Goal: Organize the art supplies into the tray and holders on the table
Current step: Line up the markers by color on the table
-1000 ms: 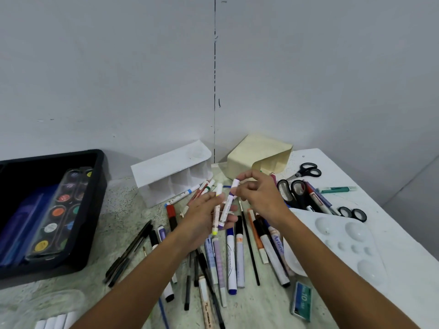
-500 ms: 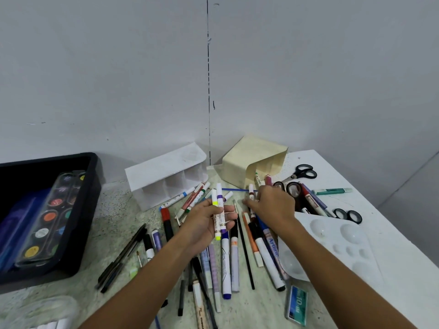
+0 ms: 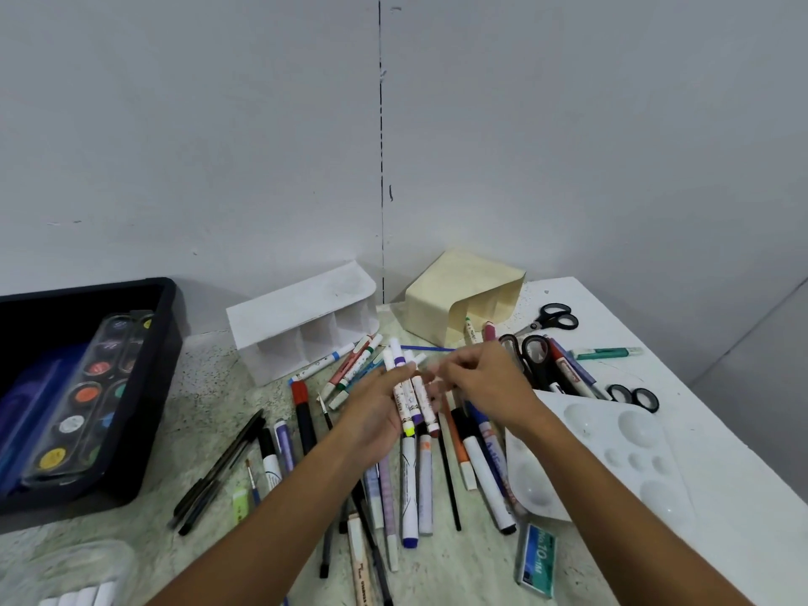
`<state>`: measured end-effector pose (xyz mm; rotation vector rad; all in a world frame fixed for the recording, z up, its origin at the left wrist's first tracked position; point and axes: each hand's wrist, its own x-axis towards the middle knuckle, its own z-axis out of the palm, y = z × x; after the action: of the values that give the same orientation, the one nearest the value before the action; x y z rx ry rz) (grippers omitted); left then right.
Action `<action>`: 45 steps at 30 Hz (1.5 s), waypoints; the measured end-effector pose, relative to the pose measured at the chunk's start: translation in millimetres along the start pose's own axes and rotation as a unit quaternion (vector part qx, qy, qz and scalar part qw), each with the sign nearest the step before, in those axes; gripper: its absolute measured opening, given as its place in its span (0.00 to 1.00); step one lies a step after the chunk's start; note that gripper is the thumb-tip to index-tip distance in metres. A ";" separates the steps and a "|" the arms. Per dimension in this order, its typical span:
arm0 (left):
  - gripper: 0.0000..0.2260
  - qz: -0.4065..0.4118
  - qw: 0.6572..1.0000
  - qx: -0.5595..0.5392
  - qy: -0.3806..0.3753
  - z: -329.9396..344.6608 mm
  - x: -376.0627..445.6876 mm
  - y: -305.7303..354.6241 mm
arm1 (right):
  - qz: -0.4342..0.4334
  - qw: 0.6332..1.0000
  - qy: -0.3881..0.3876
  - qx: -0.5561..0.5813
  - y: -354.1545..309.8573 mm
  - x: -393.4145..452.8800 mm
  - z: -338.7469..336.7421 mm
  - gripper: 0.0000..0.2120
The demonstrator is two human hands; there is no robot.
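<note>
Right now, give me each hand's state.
Left hand: holds a bundle of markers.
Right hand: blurred at the fingertips, cannot tell what it holds.

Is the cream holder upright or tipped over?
Tipped. The cream holder lies on its side, opening facing the table, two markers poking out.

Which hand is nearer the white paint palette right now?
Right. The right hand is just beyond the white paint palette, its forearm passing over the palette's near-left edge. The left hand, gripping markers, sits farther left over the pen pile.
</note>
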<state>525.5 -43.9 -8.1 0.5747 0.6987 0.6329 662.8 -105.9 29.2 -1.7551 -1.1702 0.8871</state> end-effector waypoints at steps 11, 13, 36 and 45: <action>0.11 -0.007 0.999 0.027 0.024 -7.2 -7.1 0.5 | 0.061 0.944 0.037 -0.323 48.2 24.5 -45.9 0.09; 0.12 -0.007 0.999 0.027 0.025 -7.9 -7.6 0.1 | 0.043 0.939 0.040 -0.339 49.4 25.3 -39.1 0.06; 0.07 -0.009 0.998 0.049 0.040 -11.0 -20.1 -0.5 | 0.096 0.955 0.098 -0.261 49.8 40.9 -21.4 0.11; 0.10 0.033 0.995 0.080 0.045 -13.0 -37.4 4.6 | 0.081 0.983 -0.040 0.158 -5.7 -3.8 16.5 0.06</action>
<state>492.1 -63.3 1.7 0.7223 0.8236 0.6710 645.0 -104.1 28.0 -1.5807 -0.8876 1.1810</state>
